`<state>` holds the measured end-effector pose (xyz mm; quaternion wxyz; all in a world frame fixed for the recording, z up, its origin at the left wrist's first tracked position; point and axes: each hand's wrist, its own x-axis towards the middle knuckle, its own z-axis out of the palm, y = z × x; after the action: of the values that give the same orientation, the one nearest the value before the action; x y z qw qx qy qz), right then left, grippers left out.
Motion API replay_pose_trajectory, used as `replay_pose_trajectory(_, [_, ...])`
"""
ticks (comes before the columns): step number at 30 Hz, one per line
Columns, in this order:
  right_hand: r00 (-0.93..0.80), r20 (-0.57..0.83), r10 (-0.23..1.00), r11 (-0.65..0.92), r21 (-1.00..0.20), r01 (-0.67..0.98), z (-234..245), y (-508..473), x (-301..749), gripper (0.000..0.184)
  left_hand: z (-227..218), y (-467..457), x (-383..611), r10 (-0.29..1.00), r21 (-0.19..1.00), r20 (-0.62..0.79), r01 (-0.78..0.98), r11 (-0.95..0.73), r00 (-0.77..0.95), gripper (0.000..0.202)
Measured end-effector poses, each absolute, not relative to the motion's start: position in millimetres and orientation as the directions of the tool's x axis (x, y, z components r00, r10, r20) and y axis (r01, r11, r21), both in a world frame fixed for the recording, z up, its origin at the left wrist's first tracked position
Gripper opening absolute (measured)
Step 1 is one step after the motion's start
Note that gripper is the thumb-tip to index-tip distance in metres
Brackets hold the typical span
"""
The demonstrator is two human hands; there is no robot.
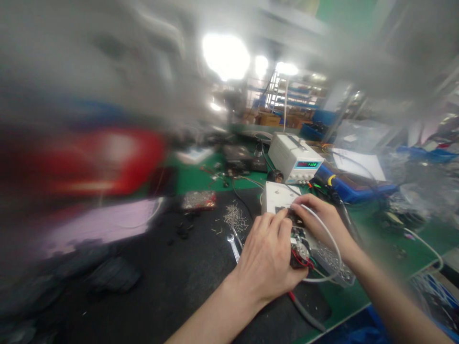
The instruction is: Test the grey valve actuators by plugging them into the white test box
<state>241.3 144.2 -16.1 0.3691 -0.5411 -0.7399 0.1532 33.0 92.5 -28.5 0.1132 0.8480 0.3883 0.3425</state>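
My left hand is wrapped round a small dark electrical assembly with red and green wires and a round metal part. My right hand has its fingertips together at the upper end of the assembly, close to the white box; what they pinch is hidden. A white cable loops over my right hand and down below the assembly. Left of my left hand lie a wrench and a pile of small screws. A clear tray of small metal parts sits under my right wrist.
Behind the white box stands a bench power supply with a lit display. A blue case is to its right. A bag of small parts lies on the black mat. A red-and-grey handle lies near the front.
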Motion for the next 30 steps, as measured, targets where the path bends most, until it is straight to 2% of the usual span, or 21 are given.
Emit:
replay_pose_trajectory(6, [-0.227,0.298,0.927,0.37,-0.631,0.682,-2.2,144.7,245.7,0.018,-29.0,94.4,34.4,0.73,0.462,0.496,0.568,-0.681,0.471,0.054])
replay_pose_trajectory(10, [-0.292,0.263,0.92,0.393,-0.578,0.716,2.1,147.5,248.1,0.015,-30.4,94.7,34.6,0.733,0.474,0.497,0.562,-0.678,0.465,0.056])
replay_pose_trajectory(21, [-0.422,0.33,0.844,0.529,-0.387,0.755,7.9,151.3,242.5,0.011,-31.2,95.2,32.6,0.72,0.496,0.507,0.524,-0.693,0.474,0.053])
replay_pose_trajectory(25, [-0.399,0.331,0.855,0.51,-0.398,0.763,5.3,150.1,242.6,0.012,-28.6,97.6,28.6,0.716,0.519,0.516,0.494,-0.698,0.47,0.068])
replay_pose_trajectory(27, [-0.379,0.34,0.861,0.497,-0.404,0.768,2.6,149.3,244.5,0.013,-23.5,94.0,22.7,0.743,0.582,0.505,0.462,-0.669,0.44,0.078])
replay_pose_trajectory(30, [-0.317,0.335,0.887,0.448,-0.464,0.764,-1.3,146.6,250.6,0.018,-14.4,75.3,5.0,0.846,0.801,0.4,0.313,-0.51,0.353,0.08])
